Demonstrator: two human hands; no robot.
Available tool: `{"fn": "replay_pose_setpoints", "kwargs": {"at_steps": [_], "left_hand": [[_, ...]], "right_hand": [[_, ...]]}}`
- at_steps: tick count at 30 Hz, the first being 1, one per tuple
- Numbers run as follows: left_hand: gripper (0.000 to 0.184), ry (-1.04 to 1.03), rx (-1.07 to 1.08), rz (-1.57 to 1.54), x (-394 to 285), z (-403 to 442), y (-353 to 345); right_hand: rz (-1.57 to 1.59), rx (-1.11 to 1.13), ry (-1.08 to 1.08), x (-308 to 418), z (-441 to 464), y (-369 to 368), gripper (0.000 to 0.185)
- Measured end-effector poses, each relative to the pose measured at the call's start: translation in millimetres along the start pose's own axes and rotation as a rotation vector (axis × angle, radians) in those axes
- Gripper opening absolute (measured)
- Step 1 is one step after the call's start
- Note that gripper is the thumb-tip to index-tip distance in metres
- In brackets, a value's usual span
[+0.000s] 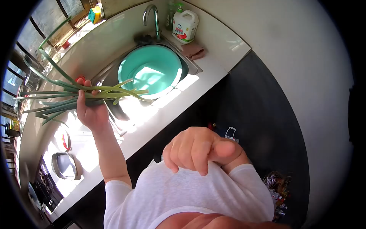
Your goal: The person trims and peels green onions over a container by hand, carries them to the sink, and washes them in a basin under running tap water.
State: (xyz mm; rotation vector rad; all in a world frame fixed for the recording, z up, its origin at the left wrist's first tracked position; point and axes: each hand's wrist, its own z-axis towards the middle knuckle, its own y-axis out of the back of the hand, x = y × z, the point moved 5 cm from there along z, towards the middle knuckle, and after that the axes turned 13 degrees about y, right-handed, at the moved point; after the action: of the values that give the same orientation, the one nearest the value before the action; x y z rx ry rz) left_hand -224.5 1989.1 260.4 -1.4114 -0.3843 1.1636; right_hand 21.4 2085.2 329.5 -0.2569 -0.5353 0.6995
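Left hand (92,114) pinches a bunch of scallions (108,94) at mid-length between thumb and fingers, above the white counter (89,168), leaves fanning left and pale stalk ends pointing right, overlapping the basin's near edge in view. The bunch should handle light and springy, its leaves limp and easily bruised, its stalks firmer and probably slick if wet; the middle, where leaves gather into stalks, seems the surest hold. At far left lies a dark hob (49,189), then a rectangular pan (56,167) and, up by the window, a sponge (92,15). Rightward, a mint-green basin (127,65) takes up much of the steel sink (196,68), with a curved faucet (155,23) behind it; its rim and the long leaves look likeliest to get in the way. Next come a white detergent jug (185,27) and a folded brown cloth (193,51). Right hand (198,147) hangs half-curled before the white shirt (190,187), palm hidden, so I cannot tell whether it grips anything.
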Motion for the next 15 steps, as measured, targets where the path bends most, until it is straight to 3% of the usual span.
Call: {"fn": "replay_pose_setpoints", "kwargs": {"at_steps": [3,4,6,7,9,10,11,13,15], "left_hand": [[0.031,-0.014,-0.119,0.049,57.3,55.7,15.8],[0.029,-0.011,-0.276,0.093,77.8,73.5,23.3],[0.028,0.041,-0.493,0.070,126.7,105.5,51.5],[0.028,0.089,-0.557,0.011,152.9,118.2,78.1],[0.029,0.229,-0.457,0.040,211.7,132.5,157.6],[0.035,0.335,-0.775,0.158,232.3,115.8,152.7],[0.036,0.507,-0.941,0.296,251.7,98.3,174.7],[0.057,0.793,-0.853,0.600,265.8,72.5,194.2],[0.072,0.724,-0.824,0.812,236.3,51.3,158.5]], "right_hand": [[-0.422,-0.168,-0.106,26.7,-35.4,104.6,0.050],[-0.641,-0.245,-0.245,39.1,-47.0,139.8,0.044],[-0.896,-0.388,-0.502,62.9,-77.8,215.3,0.016],[-1.195,-0.365,-0.501,77.5,-86.2,250.4,0.013],[-1.540,-0.254,-0.564,99.9,-96.1,313.2,0.023],[-1.634,-0.196,-0.592,105.8,-102.1,340.4,0.029],[-1.726,-0.108,-0.589,110.0,-99.7,355.5,0.031],[-1.649,-0.144,-0.613,106.8,-98.3,377.5,0.033],[-1.514,-0.197,-0.656,91.2,-96.3,383.7,0.033]]}}
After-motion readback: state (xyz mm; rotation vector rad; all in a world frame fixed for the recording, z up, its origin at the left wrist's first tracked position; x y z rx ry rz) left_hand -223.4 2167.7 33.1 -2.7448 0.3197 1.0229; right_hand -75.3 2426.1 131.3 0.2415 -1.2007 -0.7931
